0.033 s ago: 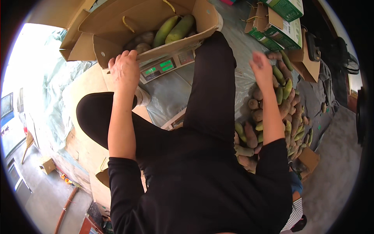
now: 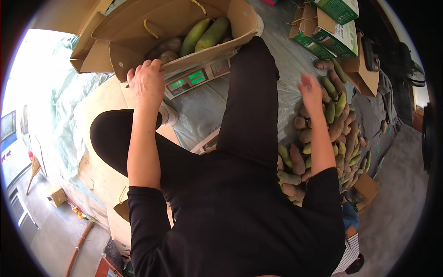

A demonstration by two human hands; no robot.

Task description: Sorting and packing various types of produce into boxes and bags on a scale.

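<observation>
An open cardboard box with yellow cord handles sits on a digital scale whose display glows green. Inside it lie two long green vegetables, like radishes, beside brownish roots. My left hand is curled over the box's near left rim, gripping it. Over the left edge of a vegetable pile, my right hand hangs in the air, slightly blurred. Its fingers look loosely bent and apart, with nothing seen in them. The pile mixes brown roots and green radishes.
Green-and-white cartons stand at the far right beside an open brown box. Clear plastic sheeting covers the ground under the scale. My bent legs frame the near side. Another person's striped clothing shows at lower right.
My right hand has come slightly back toward me, lower over the pile's edge. My left hand keeps its hold on the box rim.
</observation>
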